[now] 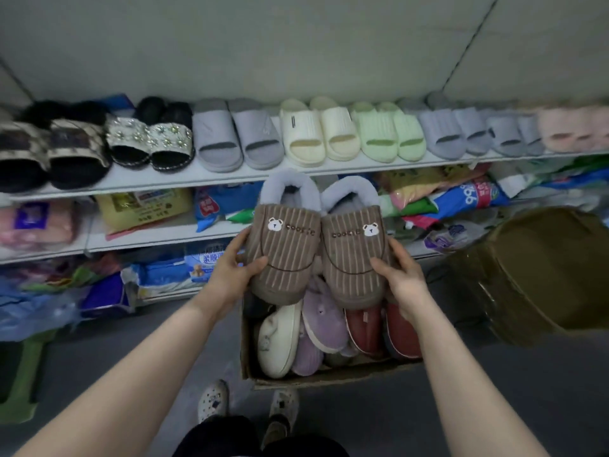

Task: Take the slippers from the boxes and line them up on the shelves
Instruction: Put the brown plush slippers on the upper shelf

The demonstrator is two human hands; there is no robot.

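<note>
Straight ahead, the top shelf (250, 175) runs across the upper half of the frame. Pairs stand on it side by side, toes toward us: black patterned pairs (56, 153) at the left, then a grey pair (237, 136), a cream pair (318, 133), a green pair (385, 131), and more grey and pink ones blurring toward the right edge. Below it the lower shelf (164, 237) holds packets and bags (145, 207), and more bags are heaped on the floor at the lower left.

An olive bag (540, 275) bulks at the right of the frame, near the cardboard box (329, 377). The box sits on the floor at bottom centre, just beyond our shoes (214, 400). Packed close inside it are a cream slipper (280, 338), purple slippers (321, 321) and dark red slippers (365, 331).

We hold the brown slippers (283, 255) as a pair in the middle of the frame, above the far end of the box. Their sides touch and their grey fleece openings point up toward the top shelf. They hide the middle of the lower shelf and the box's far end. Our left hand (230, 275) grips the left slipper's outer side, thumb on top, and our right hand (402, 278) grips the right one likewise. Each slipper bears a small bear face and the word COOKIE.
</note>
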